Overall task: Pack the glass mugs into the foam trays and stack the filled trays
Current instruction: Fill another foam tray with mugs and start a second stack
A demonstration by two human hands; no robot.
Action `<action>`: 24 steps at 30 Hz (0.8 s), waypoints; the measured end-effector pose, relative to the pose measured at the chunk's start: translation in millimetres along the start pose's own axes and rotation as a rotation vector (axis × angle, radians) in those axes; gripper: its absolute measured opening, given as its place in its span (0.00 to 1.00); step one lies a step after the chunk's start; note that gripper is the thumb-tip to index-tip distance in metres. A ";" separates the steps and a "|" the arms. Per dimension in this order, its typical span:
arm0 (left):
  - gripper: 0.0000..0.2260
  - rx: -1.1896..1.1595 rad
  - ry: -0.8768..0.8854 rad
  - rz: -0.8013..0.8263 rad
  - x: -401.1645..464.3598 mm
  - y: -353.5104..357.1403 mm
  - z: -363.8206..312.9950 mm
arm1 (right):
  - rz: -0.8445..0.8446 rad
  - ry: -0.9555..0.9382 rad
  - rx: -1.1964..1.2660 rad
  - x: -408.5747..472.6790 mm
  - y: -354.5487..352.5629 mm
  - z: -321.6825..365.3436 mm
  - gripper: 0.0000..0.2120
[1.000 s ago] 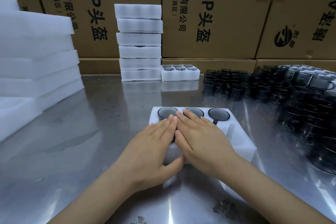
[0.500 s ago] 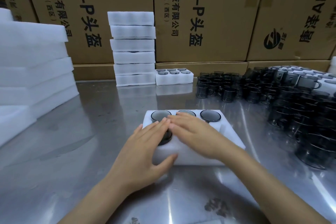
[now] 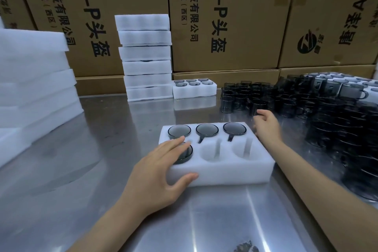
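Left hand (image 3: 155, 172) flat, steadying white foam tray (image 3: 225, 172) | right hand (image 3: 266, 127) loosely curled, holding nothing, beside dark glass mugs (image 3: 255, 98)

The right hand (image 3: 266, 127) has been lifted off the foam tray (image 3: 223, 172) and carried out toward the loose glass mugs (image 3: 253, 98) at the right, where its fingers appear loosely curled. Two empty front pockets have thereby been uncovered. The left hand (image 3: 157, 172) has been shifted slightly, flat over the front-left mug (image 3: 185, 154).
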State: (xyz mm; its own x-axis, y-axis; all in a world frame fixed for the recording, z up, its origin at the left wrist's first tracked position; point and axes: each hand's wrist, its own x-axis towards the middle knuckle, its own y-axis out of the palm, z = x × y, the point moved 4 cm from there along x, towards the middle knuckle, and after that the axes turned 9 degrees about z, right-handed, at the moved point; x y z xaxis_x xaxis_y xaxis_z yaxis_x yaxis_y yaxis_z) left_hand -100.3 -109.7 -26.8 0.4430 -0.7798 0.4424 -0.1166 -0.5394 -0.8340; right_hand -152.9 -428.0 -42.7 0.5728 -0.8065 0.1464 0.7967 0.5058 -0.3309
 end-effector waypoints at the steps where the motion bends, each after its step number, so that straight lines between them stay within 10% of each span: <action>1: 0.28 -0.005 -0.003 -0.004 -0.1 0.4 0.6 | -0.013 -0.017 -0.009 4.0 -0.4 0.2 0.20; 24: 0.27 -0.078 0.055 0.017 3.0 -0.2 7.5 | -0.404 -0.242 -0.712 81.9 -17.3 -0.5 0.22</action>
State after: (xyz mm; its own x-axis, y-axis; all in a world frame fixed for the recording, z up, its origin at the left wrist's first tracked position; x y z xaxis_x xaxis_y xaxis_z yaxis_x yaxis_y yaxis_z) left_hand -92.2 -109.5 -27.8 0.3914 -0.8041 0.4474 -0.1931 -0.5472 -0.8145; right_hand -119.8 -502.9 -25.4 0.3605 -0.7551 0.5476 0.6841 -0.1851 -0.7056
